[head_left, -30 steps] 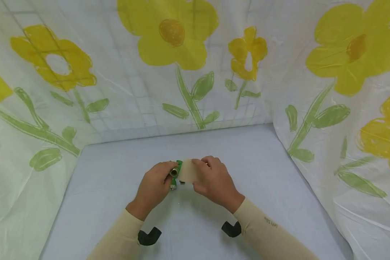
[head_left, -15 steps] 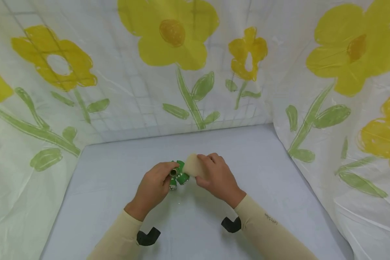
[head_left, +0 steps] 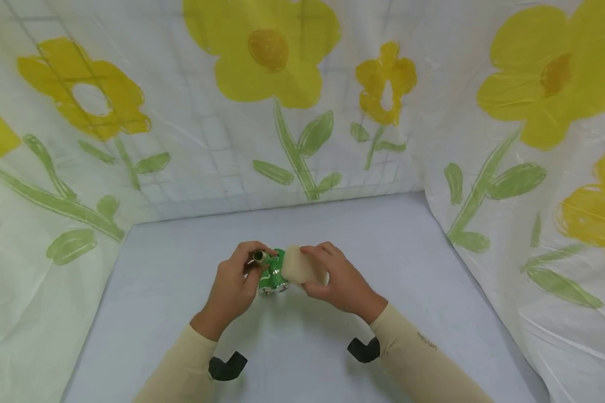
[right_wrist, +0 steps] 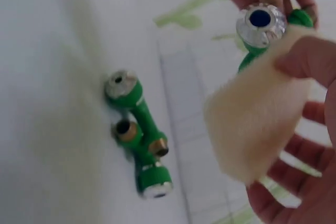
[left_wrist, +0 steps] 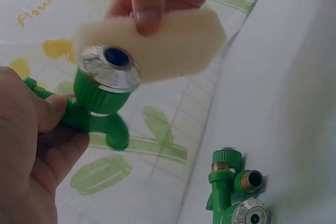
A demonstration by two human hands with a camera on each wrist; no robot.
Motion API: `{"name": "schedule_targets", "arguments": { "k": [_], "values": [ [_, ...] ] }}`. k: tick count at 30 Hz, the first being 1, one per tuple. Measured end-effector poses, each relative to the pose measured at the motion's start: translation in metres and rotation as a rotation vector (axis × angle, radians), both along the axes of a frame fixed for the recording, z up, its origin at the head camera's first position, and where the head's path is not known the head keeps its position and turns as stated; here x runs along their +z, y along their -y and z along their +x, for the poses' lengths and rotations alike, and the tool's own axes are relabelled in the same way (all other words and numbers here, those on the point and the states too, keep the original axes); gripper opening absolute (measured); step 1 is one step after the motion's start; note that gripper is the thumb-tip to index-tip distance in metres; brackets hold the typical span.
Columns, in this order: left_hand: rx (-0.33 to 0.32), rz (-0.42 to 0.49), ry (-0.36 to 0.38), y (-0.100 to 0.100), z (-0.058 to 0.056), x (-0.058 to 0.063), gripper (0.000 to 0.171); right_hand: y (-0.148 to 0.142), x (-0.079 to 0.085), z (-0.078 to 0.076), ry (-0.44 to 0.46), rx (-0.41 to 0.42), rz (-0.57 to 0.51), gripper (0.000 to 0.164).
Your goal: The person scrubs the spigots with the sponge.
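My left hand (head_left: 234,288) grips a green valve (left_wrist: 102,92) with a faceted silver knob, dark blue at its centre. Its open threaded end (head_left: 260,257) points up toward the head camera. My right hand (head_left: 345,285) pinches a beige sponge pad (right_wrist: 257,119), thumb on one face and fingers behind. In the left wrist view the sponge stands right behind the silver knob; whether they touch I cannot tell. A second green valve (right_wrist: 142,124), with silver-capped ends and brass threaded outlets, lies on the table below the hands.
A pale cloth-covered table (head_left: 383,240) spreads around the hands. White curtains (head_left: 191,140) printed with yellow flowers enclose its back and sides. A black curved piece sits at each wrist, on the beige sleeves (head_left: 181,364).
My left hand has turned the held valve, so its threaded end has shifted up and left. The sponge has moved away, then back against the valve's right side.
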State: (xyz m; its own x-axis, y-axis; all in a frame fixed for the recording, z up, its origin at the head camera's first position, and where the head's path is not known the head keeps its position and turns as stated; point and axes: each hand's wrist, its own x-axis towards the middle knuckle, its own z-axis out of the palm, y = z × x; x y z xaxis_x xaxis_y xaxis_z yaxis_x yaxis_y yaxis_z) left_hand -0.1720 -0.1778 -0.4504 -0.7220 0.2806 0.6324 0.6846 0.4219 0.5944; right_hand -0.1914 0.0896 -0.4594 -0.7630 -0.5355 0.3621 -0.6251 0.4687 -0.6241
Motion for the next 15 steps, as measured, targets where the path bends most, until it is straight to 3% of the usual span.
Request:
{"name": "schedule_targets", "arguments": {
  "k": [4, 6, 9, 15],
  "values": [
    [-0.053, 0.062, 0.021, 0.0, -0.002, 0.0, 0.049, 0.002, 0.006, 0.001, 0.094, 0.171, -0.111, 0.067],
    [-0.061, 0.071, 0.025, -0.001, -0.002, 0.001, 0.049, 0.004, 0.006, 0.002, 0.114, 0.213, -0.142, 0.067],
    [-0.08, 0.131, 0.069, 0.0, -0.003, 0.003, 0.047, 0.004, 0.0, 0.003, 0.153, 0.219, -0.154, 0.068],
    [-0.088, 0.276, 0.229, 0.002, -0.004, 0.007, 0.045, 0.002, -0.012, 0.004, 0.206, 0.214, -0.184, 0.066]
  ]
}}
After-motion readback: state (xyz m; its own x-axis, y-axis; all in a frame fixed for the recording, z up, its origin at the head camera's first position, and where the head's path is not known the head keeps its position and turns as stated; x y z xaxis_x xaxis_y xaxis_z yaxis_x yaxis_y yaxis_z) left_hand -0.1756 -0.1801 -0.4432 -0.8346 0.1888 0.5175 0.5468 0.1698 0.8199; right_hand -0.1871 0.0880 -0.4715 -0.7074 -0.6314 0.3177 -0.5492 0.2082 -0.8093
